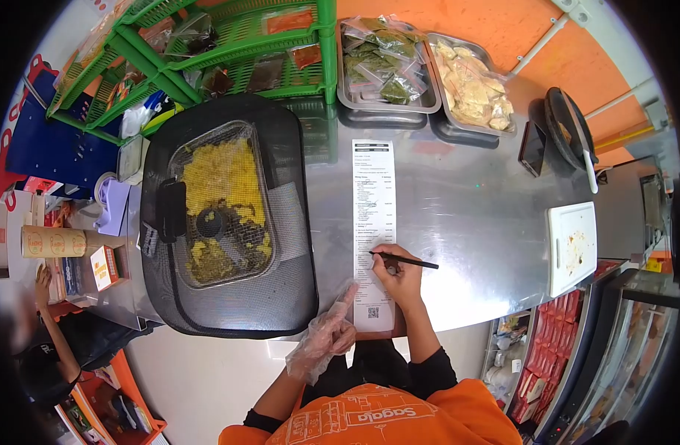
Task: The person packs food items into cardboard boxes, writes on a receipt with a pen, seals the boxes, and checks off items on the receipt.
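A long printed receipt (373, 222) lies on the steel table (466, 222). My right hand (399, 276) grips a black pen (414, 261), its tip on the middle part of the paper. In a clear plastic glove, my left hand (327, 340) rests at the table's front edge by the receipt's lower left side, its index finger stretched toward the paper and the other fingers curled. Left of the receipt, a black mesh cover (288, 252) stands over a clear tray of yellow food (220, 178).
Behind are green racks (327, 52), a tray of green bagged food (384, 63) and a tray of pale pieces (473, 89). To the right are a phone (533, 148), a pan (566, 126) and a white board (573, 248). A co-worker's arm (62, 352) shows far left.
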A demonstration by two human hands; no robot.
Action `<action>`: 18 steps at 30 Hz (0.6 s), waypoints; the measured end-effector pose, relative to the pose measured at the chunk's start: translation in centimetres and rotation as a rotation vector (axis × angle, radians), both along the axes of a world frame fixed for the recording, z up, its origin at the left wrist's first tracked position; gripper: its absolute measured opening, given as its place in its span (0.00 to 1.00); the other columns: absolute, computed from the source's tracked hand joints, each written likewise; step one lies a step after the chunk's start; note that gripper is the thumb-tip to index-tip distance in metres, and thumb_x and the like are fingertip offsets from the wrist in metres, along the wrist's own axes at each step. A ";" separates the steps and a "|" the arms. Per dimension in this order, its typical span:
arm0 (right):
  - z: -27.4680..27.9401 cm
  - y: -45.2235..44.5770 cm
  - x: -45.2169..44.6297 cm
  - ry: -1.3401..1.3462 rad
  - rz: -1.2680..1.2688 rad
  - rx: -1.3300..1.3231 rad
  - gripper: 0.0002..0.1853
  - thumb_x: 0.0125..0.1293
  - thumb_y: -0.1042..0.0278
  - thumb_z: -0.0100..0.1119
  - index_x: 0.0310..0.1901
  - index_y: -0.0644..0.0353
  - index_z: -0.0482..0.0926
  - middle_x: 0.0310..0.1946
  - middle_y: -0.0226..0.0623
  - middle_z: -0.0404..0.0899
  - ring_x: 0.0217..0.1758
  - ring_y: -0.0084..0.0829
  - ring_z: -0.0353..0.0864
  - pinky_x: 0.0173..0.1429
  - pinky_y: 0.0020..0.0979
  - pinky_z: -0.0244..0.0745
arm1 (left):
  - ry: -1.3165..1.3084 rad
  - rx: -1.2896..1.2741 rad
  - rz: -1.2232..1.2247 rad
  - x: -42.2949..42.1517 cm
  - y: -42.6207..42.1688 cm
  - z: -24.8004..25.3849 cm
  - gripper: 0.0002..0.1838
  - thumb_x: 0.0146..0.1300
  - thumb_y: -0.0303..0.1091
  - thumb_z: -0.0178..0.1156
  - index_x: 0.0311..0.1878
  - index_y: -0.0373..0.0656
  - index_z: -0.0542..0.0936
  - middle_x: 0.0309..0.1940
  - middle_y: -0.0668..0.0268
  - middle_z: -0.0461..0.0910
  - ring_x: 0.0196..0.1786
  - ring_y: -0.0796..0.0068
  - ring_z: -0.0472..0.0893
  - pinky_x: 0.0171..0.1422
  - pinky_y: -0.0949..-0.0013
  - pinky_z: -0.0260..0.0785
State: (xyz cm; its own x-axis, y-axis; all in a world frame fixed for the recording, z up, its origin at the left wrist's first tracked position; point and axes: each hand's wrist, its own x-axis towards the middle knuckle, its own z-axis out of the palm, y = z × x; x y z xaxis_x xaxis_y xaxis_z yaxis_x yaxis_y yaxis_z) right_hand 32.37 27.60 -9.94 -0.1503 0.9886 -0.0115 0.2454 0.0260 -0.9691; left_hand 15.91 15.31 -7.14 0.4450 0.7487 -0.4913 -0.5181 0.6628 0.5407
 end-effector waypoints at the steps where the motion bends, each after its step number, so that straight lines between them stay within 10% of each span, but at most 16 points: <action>1: -0.1 0.0 -0.1 0.006 -0.015 0.014 0.07 0.61 0.78 0.65 0.40 0.67 0.83 0.35 0.32 0.82 0.34 0.17 0.80 0.39 0.20 0.75 | -0.002 -0.005 0.004 0.1 0.1 0.1 0.33 0.77 0.57 0.38 0.80 0.59 0.46 0.09 0.77 0.60 0.11 0.85 0.57 0.17 0.79 0.54; 18: 0.0 -2.1 1.0 -0.022 0.083 0.041 0.07 0.63 0.77 0.64 0.42 0.66 0.83 0.32 0.30 0.83 0.34 0.17 0.80 0.38 0.20 0.74 | 0.018 0.005 0.036 0.4 -0.4 0.3 0.34 0.77 0.58 0.39 0.80 0.59 0.48 0.11 0.77 0.60 0.13 0.85 0.58 0.19 0.78 0.55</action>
State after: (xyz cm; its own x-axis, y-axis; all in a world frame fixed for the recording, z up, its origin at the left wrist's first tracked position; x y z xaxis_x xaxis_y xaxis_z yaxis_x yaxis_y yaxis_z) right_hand 33.41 25.54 -9.91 -0.2319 0.9724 0.0240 0.2624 0.0863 -0.9611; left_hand 16.31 14.87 -6.87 0.4087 0.7666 -0.4953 -0.5319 0.6411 0.5533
